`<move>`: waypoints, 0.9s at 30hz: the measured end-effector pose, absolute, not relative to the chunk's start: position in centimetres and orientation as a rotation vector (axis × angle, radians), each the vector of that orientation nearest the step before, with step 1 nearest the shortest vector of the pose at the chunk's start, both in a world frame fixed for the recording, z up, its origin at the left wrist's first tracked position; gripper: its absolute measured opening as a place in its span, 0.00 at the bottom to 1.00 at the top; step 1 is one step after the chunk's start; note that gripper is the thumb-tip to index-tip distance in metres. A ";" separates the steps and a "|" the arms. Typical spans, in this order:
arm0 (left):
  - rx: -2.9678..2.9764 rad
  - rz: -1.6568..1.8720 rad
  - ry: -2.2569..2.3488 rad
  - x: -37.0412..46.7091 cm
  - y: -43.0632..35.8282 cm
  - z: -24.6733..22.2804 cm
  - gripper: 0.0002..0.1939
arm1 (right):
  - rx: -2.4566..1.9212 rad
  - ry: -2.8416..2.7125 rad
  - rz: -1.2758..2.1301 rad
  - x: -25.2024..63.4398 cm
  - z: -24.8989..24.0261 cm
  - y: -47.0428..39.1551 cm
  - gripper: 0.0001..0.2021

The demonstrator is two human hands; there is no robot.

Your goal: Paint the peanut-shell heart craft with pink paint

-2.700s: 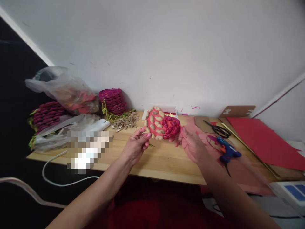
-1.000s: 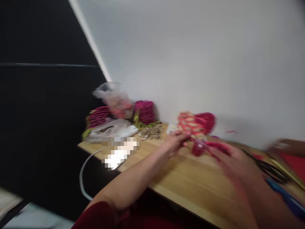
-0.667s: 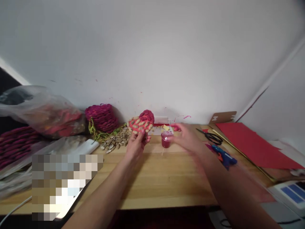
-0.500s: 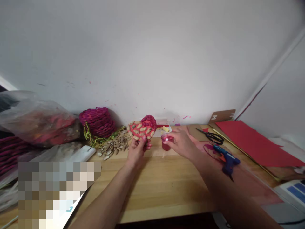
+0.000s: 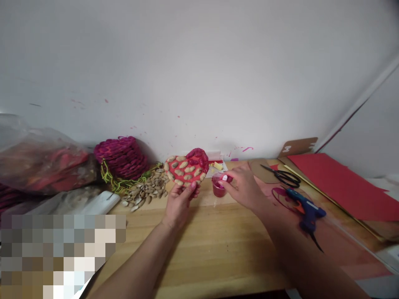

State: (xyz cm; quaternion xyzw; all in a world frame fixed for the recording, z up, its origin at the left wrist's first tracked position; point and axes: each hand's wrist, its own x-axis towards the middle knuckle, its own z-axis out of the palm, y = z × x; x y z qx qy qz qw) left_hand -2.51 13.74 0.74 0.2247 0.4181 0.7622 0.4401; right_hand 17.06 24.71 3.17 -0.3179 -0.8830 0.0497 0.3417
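Note:
My left hand (image 5: 182, 197) grips the lower edge of a red heart-shaped piece (image 5: 183, 169), thumb in front. Tan peanut shells cover most of its face, and those at the upper right are painted magenta. Just right of it, a small clear cup of magenta paint (image 5: 219, 190) stands on the table. My right hand (image 5: 245, 185) is at the cup's rim with its fingers pinched together. Something small with a white end (image 5: 225, 177) shows at those fingertips, too small to name.
Loose peanut shells (image 5: 146, 191) lie left of my left hand, before a coil of magenta rope (image 5: 121, 160). To the right are black scissors (image 5: 285, 177), a blue glue gun (image 5: 307, 211) and red sheets (image 5: 339, 182). Plastic bags (image 5: 43, 160) fill the left side.
The view has shifted slightly, so the items on the right sit further right. Both hands keep their holds, and my right hand remains at the cup.

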 end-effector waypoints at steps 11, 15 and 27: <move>0.723 1.924 1.182 -2.5 13.7 0.1 0.23 | -0.723 -2.185 0.254 16.9 2.5 24.3 0.05; 0.827 1.935 1.296 -2.6 13.6 0.0 0.21 | -0.709 -2.196 0.265 16.7 2.4 24.3 0.06; 0.893 1.931 1.368 -2.8 13.8 -0.7 0.20 | -0.721 -2.045 0.247 16.8 3.5 23.5 0.07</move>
